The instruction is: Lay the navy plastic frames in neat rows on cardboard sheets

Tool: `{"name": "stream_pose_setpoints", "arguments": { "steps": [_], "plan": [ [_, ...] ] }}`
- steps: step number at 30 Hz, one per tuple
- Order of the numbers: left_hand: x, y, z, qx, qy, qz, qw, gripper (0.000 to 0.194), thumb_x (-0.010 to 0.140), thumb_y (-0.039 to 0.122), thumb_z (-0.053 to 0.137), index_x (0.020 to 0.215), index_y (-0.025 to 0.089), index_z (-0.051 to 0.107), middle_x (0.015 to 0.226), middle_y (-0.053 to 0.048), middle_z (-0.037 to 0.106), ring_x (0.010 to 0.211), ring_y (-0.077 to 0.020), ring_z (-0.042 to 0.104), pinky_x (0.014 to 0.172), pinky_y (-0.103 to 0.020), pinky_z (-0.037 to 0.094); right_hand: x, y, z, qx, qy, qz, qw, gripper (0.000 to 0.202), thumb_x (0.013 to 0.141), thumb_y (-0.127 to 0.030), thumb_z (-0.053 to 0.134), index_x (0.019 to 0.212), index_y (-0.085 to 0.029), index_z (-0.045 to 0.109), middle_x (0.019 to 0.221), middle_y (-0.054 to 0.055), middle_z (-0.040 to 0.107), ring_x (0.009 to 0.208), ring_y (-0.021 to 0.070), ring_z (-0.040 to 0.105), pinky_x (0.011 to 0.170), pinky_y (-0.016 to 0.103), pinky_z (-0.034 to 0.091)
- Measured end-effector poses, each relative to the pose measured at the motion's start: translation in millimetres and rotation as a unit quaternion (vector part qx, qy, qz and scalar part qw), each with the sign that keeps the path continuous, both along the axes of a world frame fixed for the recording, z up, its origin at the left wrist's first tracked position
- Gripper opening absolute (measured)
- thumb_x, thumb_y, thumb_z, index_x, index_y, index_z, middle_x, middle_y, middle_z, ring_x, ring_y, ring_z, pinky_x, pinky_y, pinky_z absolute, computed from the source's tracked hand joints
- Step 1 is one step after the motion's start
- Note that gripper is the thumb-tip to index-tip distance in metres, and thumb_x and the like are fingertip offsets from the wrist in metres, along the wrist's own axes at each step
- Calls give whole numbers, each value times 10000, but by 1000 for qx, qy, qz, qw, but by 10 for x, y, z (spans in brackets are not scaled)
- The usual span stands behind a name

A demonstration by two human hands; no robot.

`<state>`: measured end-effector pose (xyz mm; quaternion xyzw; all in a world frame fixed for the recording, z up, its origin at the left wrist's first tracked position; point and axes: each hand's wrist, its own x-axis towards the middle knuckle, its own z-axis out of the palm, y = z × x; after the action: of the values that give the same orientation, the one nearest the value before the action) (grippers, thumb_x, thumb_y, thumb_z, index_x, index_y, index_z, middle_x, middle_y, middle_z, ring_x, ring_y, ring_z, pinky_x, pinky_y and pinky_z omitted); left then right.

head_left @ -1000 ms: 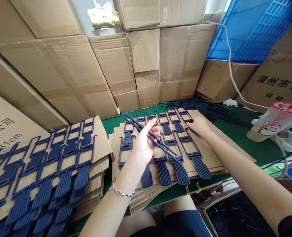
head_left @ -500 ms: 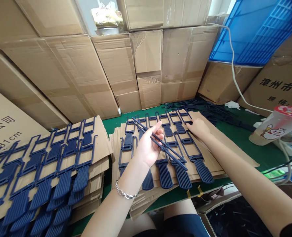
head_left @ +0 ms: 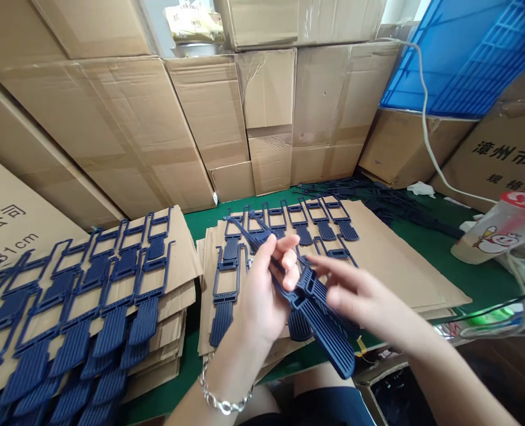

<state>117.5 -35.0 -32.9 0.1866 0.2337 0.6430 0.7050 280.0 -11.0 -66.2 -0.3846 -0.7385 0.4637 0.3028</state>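
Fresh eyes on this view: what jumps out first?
The left hand grips dark-blue ribbed plastic parts front and centre, the right hand close beside them. Rows of similar parts lie on the cardboard stack at left. A bright blue plastic crate looms at upper right.

On the bench (head_left: 437, 254), side by side: left cardboard stack (head_left: 182, 260) under rows of frames (head_left: 144, 319), right cardboard stack (head_left: 390, 260) under more rows, mostly at its left and back. Above the right stack, left hand (head_left: 264, 293) around a bundle (head_left: 327, 337), right hand (head_left: 369, 302) at the bundle's right. Along the back, piled cartons (head_left: 324, 112). Back right, loose parts (head_left: 377, 198); nearer, cup (head_left: 488, 231); farther, crate (head_left: 457, 59) atop a box (head_left: 417, 148).
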Motion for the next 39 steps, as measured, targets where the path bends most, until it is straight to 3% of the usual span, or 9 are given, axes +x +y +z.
{"name": "stream_pose_setpoints", "arguments": {
  "steps": [2,5,10,13,16,19,24,32,39],
  "plan": [
    [39,-145,-77,34,27,31,999,334,855,395,506,778,130,694,504,49,469,382,-3,432,428,-115,362,-50,-314,-80,26,8,5,1000,720,721,-485,637,1360,-252,402,1295,64,497,1151,254,491,944,390,431],
    [45,-391,-252,51,71,62,994,358,749,505,604,779,167,717,531,33,528,432,-29,493,473,-135,410,-115,-519,-235,60,2,-35,998,603,743,-421,629,1303,-246,486,1229,75,554,1120,253,521,939,398,440],
    [-18,-763,-438,-67,109,130,983,408,605,565,693,838,234,741,697,-15,670,692,-120,633,671,-161,490,-125,-578,-330,132,-35,-18,991,543,740,-398,631,1256,-256,541,1069,76,633,954,233,609,775,334,536],
    [-35,-876,-437,-112,155,119,974,499,586,601,681,920,233,729,828,-55,706,790,-166,646,635,-166,481,-12,-627,-288,173,-56,-27,983,505,766,-375,611,1250,-249,545,949,59,653,825,190,633,689,277,548],
    [-63,-911,-420,-101,187,104,972,492,632,612,635,939,238,724,908,-86,712,810,-176,651,524,-161,426,188,-591,-281,199,-86,-76,973,490,775,-384,599,1248,-275,535,1016,50,638,884,198,626,708,277,543],
    [-135,-917,-422,-99,199,138,965,456,642,608,626,895,245,735,890,-87,716,744,-170,656,512,-171,419,454,-411,-351,184,-140,-206,951,474,790,-441,542,1235,-279,528,1087,56,616,983,245,595,774,354,529],
    [-272,-899,-461,-105,205,198,953,450,608,608,659,841,232,744,668,-34,671,472,-76,534,482,-172,422,858,-98,-548,123,-299,-416,850,571,735,-536,470,1178,-190,563,1070,122,608,992,339,564,822,491,483],
    [-186,-836,-512,-101,176,188,961,437,640,577,662,847,201,739,625,-15,614,427,-41,461,459,-170,404,960,-191,-995,106,-358,-442,816,639,711,-552,385,1116,-109,605,1012,116,611,979,299,559,755,398,497],
    [-103,-812,-480,-102,157,144,972,428,648,567,663,823,184,739,599,-6,594,414,-33,460,450,-160,385,887,-178,-970,96,-366,-431,820,731,730,-567,342,1197,-47,556,1057,139,590,1010,289,533,780,381,483]
  ]
}}
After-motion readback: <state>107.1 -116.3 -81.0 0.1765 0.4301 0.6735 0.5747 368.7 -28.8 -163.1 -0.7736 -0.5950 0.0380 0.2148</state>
